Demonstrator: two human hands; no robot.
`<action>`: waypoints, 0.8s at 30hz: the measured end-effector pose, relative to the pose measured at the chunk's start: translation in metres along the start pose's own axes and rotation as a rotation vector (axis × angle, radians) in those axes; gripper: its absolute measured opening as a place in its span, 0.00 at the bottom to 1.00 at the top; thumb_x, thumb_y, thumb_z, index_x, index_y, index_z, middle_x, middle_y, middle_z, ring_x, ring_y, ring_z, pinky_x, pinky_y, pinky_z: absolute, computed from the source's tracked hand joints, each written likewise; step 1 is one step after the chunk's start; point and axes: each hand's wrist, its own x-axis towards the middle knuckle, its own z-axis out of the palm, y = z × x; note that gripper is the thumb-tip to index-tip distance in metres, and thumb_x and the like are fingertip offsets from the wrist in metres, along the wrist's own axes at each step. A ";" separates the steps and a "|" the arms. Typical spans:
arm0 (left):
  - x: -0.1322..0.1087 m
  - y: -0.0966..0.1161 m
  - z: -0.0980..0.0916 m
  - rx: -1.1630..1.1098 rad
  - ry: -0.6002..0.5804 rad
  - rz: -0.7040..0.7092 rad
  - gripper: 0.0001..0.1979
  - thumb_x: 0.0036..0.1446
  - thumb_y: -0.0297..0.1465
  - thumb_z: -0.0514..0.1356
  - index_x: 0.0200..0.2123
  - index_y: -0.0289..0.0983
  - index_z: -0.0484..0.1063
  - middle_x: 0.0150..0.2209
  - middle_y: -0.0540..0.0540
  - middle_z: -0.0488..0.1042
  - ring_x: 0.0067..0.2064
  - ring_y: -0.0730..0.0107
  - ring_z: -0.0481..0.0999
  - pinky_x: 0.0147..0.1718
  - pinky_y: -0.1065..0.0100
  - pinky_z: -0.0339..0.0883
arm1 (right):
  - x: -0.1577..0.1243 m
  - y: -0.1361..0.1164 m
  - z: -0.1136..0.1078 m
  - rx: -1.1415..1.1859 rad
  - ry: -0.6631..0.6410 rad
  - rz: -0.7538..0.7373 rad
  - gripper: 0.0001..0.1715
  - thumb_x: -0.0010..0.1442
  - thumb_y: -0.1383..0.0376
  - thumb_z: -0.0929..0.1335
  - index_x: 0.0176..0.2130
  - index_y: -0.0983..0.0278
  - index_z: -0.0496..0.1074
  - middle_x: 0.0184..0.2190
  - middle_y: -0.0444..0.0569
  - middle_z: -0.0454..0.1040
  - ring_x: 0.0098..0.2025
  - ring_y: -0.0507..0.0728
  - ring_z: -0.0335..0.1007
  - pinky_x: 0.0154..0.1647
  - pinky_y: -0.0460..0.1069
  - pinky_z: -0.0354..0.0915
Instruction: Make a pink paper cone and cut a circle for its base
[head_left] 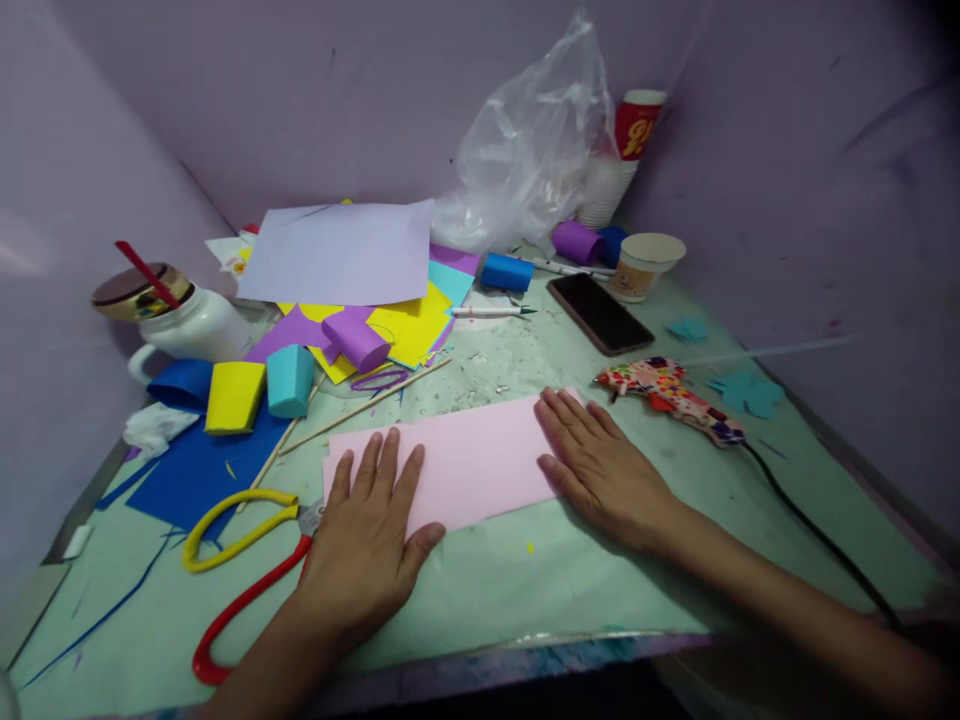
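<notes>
Pink rectangular paper sheet [465,465], flat on pale green table [525,575], lower centre of frame. Left hand [367,545] on its left end, right hand [600,470] on its right end, palms down, grip wide, clasping nothing. Probably light, thin, crease-prone; best pinched at a free edge.

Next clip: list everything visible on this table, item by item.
pink paper: 1, pink, front centre, under both hands
scissors: 1, yellow and red handles, front left
paper rolls: at least 6, yellow, teal, blue, purple, left and back
loose sheets: pile, lilac, yellow, blue, back left
phone: 1, black, right of centre
glue gun: 1, patterned, right side
paper cup: 1, white, behind phone
plastic bag: 1, clear, back
jug: 1, white, far left
left hand: 1, flat on paper's left end
right hand: 1, flat on paper's right end
</notes>
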 end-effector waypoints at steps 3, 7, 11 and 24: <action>0.001 0.004 -0.002 0.014 -0.002 -0.076 0.30 0.61 0.40 0.46 0.62 0.29 0.55 0.63 0.27 0.53 0.65 0.42 0.50 0.58 0.42 0.45 | -0.006 0.001 0.000 -0.025 -0.005 0.071 0.35 0.65 0.57 0.53 0.64 0.74 0.49 0.65 0.63 0.47 0.67 0.63 0.40 0.64 0.63 0.46; 0.002 -0.003 -0.023 0.021 0.119 -0.185 0.25 0.62 0.34 0.43 0.58 0.26 0.61 0.61 0.25 0.58 0.62 0.39 0.55 0.55 0.38 0.48 | -0.004 0.005 -0.012 -0.013 -0.039 0.097 0.35 0.64 0.55 0.56 0.62 0.74 0.52 0.64 0.66 0.50 0.66 0.67 0.44 0.61 0.68 0.45; -0.018 -0.030 -0.054 -0.053 0.299 -0.310 0.23 0.61 0.35 0.44 0.51 0.27 0.67 0.53 0.29 0.68 0.56 0.45 0.66 0.53 0.44 0.56 | 0.028 0.000 -0.042 -0.017 -0.023 -0.077 0.40 0.53 0.60 0.69 0.61 0.68 0.56 0.63 0.63 0.54 0.64 0.70 0.49 0.60 0.70 0.44; -0.077 -0.062 -0.044 -0.171 -0.297 -0.432 0.26 0.51 0.23 0.48 0.55 0.33 0.65 0.47 0.38 0.72 0.49 0.53 0.69 0.48 0.55 0.63 | 0.093 -0.020 -0.069 0.421 -0.419 -0.098 0.28 0.38 0.62 0.75 0.42 0.66 0.74 0.37 0.56 0.77 0.40 0.68 0.72 0.39 0.57 0.66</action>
